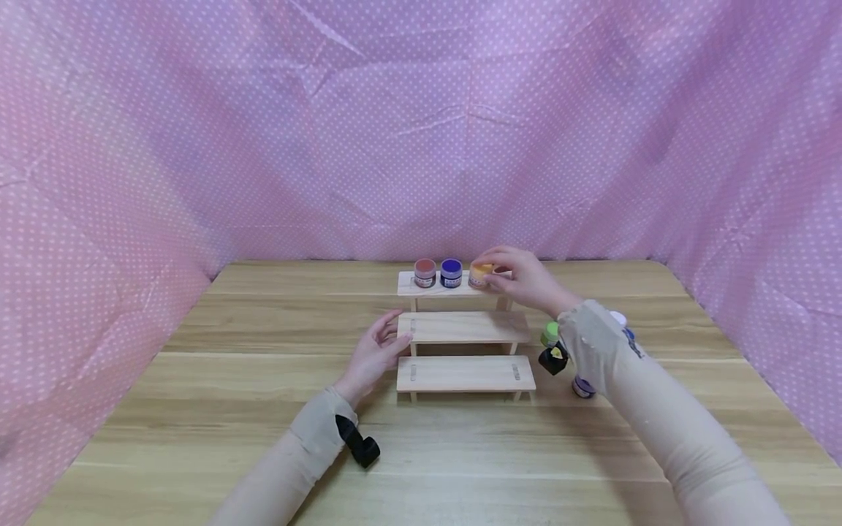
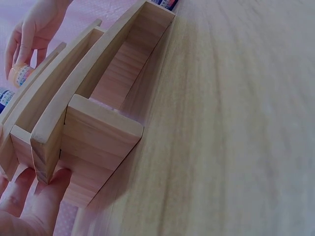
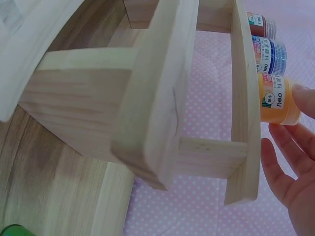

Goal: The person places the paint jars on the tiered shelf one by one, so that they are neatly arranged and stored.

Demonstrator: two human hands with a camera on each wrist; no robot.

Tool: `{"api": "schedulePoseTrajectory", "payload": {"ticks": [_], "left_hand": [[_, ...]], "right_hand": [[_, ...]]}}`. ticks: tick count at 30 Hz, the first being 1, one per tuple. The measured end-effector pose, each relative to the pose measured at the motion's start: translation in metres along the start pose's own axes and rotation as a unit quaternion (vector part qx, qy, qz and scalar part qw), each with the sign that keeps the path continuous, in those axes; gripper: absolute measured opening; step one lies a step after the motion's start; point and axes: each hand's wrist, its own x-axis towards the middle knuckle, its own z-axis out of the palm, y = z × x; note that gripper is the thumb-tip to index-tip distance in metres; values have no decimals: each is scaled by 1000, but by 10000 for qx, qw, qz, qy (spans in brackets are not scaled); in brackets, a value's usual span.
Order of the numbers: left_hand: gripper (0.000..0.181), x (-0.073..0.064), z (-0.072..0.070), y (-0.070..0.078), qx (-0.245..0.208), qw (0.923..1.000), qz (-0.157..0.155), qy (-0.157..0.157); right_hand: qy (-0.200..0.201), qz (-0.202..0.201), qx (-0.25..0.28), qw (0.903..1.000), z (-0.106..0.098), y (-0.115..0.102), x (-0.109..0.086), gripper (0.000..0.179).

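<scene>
Right hand (image 1: 522, 279) pinches a round orange-yellow plastic jar (image 3: 276, 96) atop the pale wooden three-tier stand (image 1: 463, 327), centre frame; left hand (image 1: 371, 359), fingers loosely extended, touches the stand's left end.

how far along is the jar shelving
Done: the red-brown jar and blue jar stand on the top step. In hand: the right hand holds the orange jar at that step. Apparently left: the green jar and purple jar, beside the stand.
</scene>
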Motion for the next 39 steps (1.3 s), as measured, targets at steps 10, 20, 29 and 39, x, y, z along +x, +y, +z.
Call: {"api": "schedulePoseTrajectory", "payload": {"ticks": [10, 20, 29, 39], "left_hand": [[60, -2, 1, 1, -128, 9999, 40, -38], [58, 0, 0, 1, -79, 10000, 34, -11], [59, 3, -2, 2, -188, 9998, 5, -32], [59, 6, -6, 4, -199, 9997, -40, -118]], "right_hand": [[-127, 83, -146, 9998, 2, 1, 1, 31], [-102, 25, -240, 9997, 4, 3, 2, 31], [-78, 85, -236, 9997, 5, 2, 4, 32], [-72, 204, -245, 9995, 6, 2, 9, 34]]}}
